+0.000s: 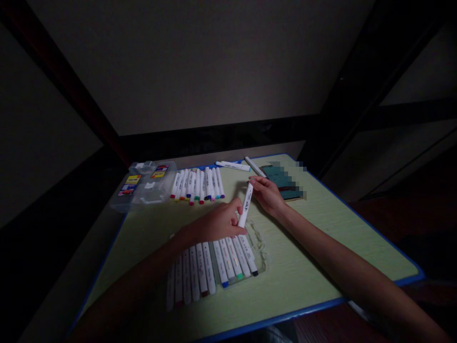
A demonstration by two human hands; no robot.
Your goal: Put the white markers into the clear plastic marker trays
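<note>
A white marker (246, 206) with dark lettering is held at a slant above the table. Its lower end is pinched by my left hand (224, 220), and the fingers of my right hand (264, 193) close on its upper end. Below my left hand lies a clear plastic tray (263, 264) with several white markers (233, 259) side by side, some showing blue, green and dark ends. More white markers (194, 272) lie in a row to the left, their upper ends partly hidden by my left hand.
Several colour-tipped markers (198, 186) lie in a row farther back. Two clear plastic cases (148, 190) stand at the back left. Loose markers (233, 166) and a teal, partly pixelated packet (278, 177) lie at the back right. The pale table (314, 247) has a blue edge.
</note>
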